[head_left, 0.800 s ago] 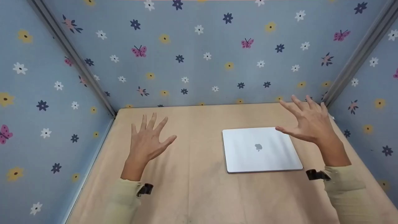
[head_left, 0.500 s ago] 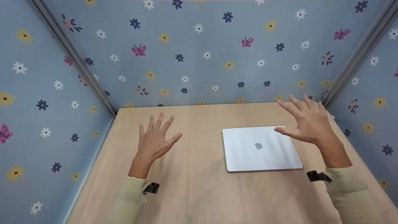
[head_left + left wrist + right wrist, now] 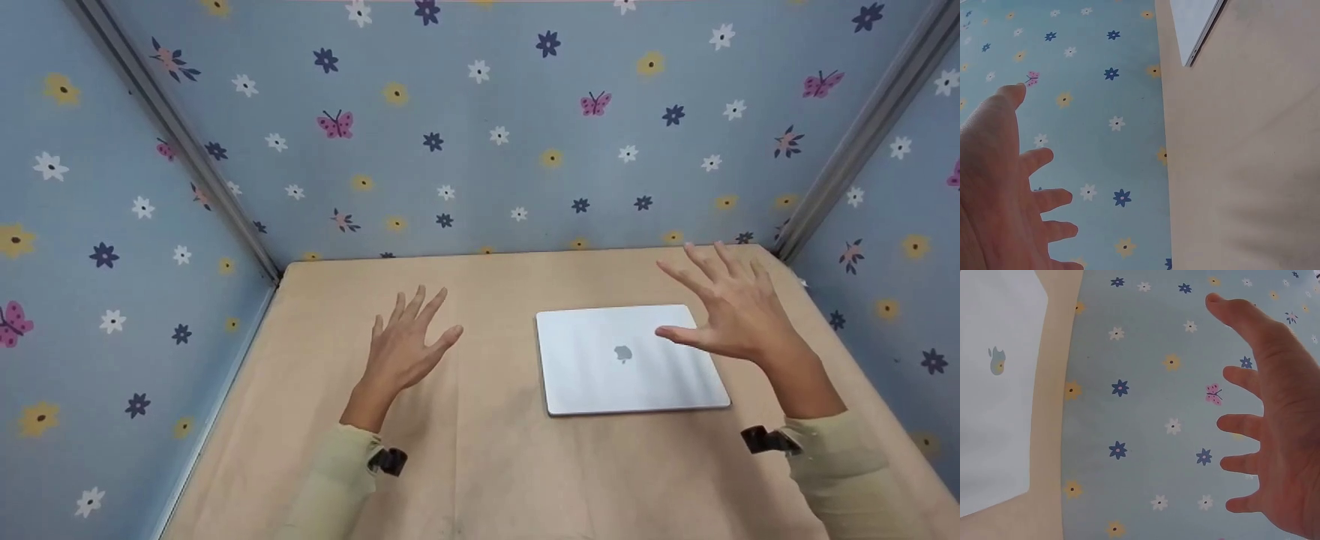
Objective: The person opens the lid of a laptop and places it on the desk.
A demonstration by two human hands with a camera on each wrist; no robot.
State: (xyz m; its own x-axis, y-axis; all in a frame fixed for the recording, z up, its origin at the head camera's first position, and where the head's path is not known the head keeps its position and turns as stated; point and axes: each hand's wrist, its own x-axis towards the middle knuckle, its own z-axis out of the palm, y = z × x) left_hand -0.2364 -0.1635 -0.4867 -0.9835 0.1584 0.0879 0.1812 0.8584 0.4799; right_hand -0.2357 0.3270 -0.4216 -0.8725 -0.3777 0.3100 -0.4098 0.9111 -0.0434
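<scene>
A closed silver laptop (image 3: pixel 600 367) with an apple logo on its lid lies flat on the table, right of the middle. My right hand (image 3: pixel 739 311) is held above the table at the laptop's right side, fingers spread and holding nothing; its thumb overlaps the lid's right part in the head view. Left of the laptop, apart from it, my left hand (image 3: pixel 405 349) hovers with spread fingers and nothing in it. The left wrist view catches a corner of the laptop (image 3: pixel 1193 28) at the top. In the right wrist view the laptop (image 3: pixel 996 416) fills the left side.
A light wooden table (image 3: pixel 510 472) stands between blue walls (image 3: pixel 480 172) printed with flowers and butterflies. Grey posts (image 3: pixel 180 142) run up both back corners. A small black device (image 3: pixel 388 460) sits at the left wrist, another black device (image 3: pixel 765 440) at the right.
My left hand has moved rightward, nearer the laptop. The right hand has shifted slightly left and toward me. The laptop stays where it was.
</scene>
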